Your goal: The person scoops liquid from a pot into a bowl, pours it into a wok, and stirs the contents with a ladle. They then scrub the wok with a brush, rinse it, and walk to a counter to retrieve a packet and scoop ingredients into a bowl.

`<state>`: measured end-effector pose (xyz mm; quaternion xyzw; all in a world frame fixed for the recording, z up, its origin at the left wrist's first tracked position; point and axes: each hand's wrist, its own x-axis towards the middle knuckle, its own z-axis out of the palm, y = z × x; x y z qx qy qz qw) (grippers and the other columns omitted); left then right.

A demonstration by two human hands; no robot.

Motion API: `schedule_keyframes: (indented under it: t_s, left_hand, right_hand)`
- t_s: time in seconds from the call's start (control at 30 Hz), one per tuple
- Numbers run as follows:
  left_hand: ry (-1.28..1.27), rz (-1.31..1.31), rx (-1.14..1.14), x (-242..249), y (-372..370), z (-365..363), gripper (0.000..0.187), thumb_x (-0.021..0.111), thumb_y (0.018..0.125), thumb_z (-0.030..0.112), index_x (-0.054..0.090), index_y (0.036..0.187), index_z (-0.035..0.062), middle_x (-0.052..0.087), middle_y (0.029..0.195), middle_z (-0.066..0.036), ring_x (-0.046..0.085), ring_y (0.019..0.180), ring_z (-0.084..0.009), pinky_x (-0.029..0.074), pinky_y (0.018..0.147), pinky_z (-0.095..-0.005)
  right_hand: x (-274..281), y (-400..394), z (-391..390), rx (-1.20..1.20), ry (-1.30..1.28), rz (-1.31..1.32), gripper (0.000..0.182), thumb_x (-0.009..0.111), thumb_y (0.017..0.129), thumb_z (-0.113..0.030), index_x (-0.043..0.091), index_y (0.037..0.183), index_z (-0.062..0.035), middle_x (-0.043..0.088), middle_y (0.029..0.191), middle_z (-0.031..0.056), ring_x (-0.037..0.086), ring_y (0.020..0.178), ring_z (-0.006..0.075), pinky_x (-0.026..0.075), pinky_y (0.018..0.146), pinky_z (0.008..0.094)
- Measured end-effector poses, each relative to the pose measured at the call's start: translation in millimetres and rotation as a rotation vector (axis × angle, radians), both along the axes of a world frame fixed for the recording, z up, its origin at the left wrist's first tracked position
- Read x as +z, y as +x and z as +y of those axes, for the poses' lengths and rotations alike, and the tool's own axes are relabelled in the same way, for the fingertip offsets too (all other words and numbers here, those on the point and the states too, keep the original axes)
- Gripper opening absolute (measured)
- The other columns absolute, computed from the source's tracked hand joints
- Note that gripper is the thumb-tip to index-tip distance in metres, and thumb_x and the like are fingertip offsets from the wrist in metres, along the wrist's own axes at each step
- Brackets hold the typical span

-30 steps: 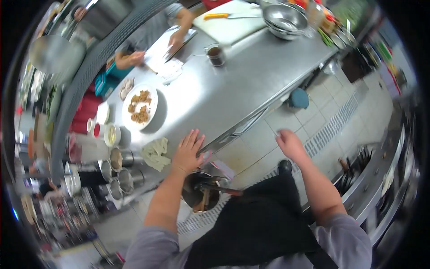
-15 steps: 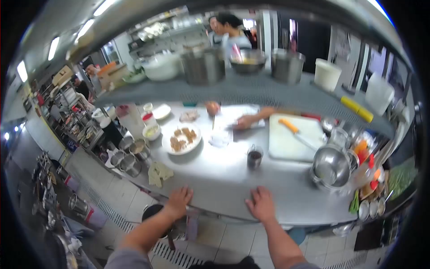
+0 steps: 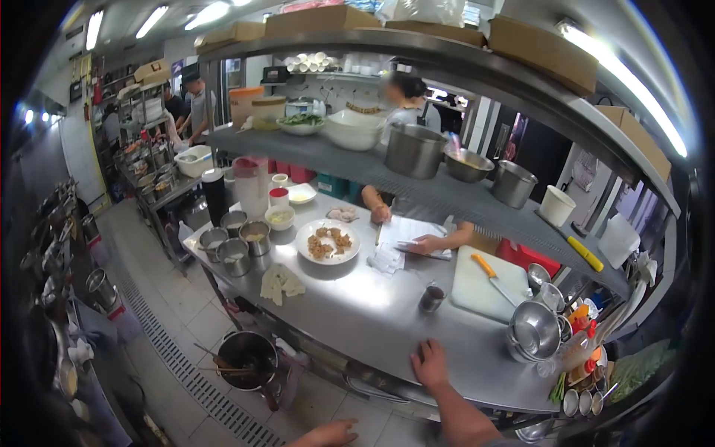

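Observation:
My right hand (image 3: 430,363) rests on the front part of the steel table (image 3: 350,324), fingers spread and holding nothing. Off the table's edge, low in the view, my left hand (image 3: 334,433) hangs over the floor with its fingers loosely stretched and no object in them. A dark cup (image 3: 432,298) stands on the steel beyond my right hand. Farther left are a white plate (image 3: 303,252) with a ring of browned food pieces (image 3: 328,242) and a crumpled cloth (image 3: 281,283). Below the edge is a pot (image 3: 247,357) with utensils across it.
Across the table, another person's hands (image 3: 427,244) are at papers (image 3: 410,231). A cutting board (image 3: 477,287) bears an orange-handled knife (image 3: 484,265). Steel bowls (image 3: 534,331) and bottles crowd the right end; metal containers (image 3: 232,257) stand left. A shelf (image 3: 357,160) with pots spans overhead.
My left hand has left the table edge and dropped lower. My right hand stays on the table. The view has turned left and tilted, showing more of the floor pot and upper shelf.

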<state>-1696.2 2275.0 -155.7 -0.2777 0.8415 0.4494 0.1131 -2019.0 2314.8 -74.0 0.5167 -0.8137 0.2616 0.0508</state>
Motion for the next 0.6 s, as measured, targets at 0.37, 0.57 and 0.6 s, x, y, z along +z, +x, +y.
schedule_keyframes:
  t_s: [0.37,0.57,0.6]
  left_hand:
    - [0.29,0.411,0.599,-119,-6,-1,0.055,0.064,0.086,0.028,0.049,0.131,0.0003,0.066,0.108,-0.019,0.064,0.101,-0.029,0.048,0.091,-0.0371]
    - [0.521,0.752,0.895,-179,-37,-53,0.042,0.052,0.094,0.015,0.045,0.133,0.0034,0.063,0.109,-0.01,0.062,0.094,-0.0165,0.048,0.084,-0.0309]
    - [0.587,0.81,0.965,-156,-44,-65,0.041,0.051,0.095,0.016,0.045,0.133,0.0038,0.063,0.111,-0.01,0.062,0.093,-0.0171,0.048,0.083,-0.031]
  right_hand:
    - [-5,0,2,-0.004,0.129,0.16,0.044,0.061,0.089,-0.025,0.055,0.125,-0.0013,0.047,0.136,0.0218,0.045,0.123,0.04,0.036,0.105,0.0442]
    - [0,9,4,-0.008,0.114,0.136,0.041,0.059,0.09,-0.024,0.056,0.127,-0.0045,0.047,0.138,0.0206,0.043,0.127,0.0382,0.035,0.107,0.0422]
    - [0,8,4,0.01,0.127,0.124,0.04,0.058,0.091,-0.024,0.056,0.126,-0.0039,0.048,0.136,0.0204,0.045,0.127,0.0373,0.035,0.107,0.0411]
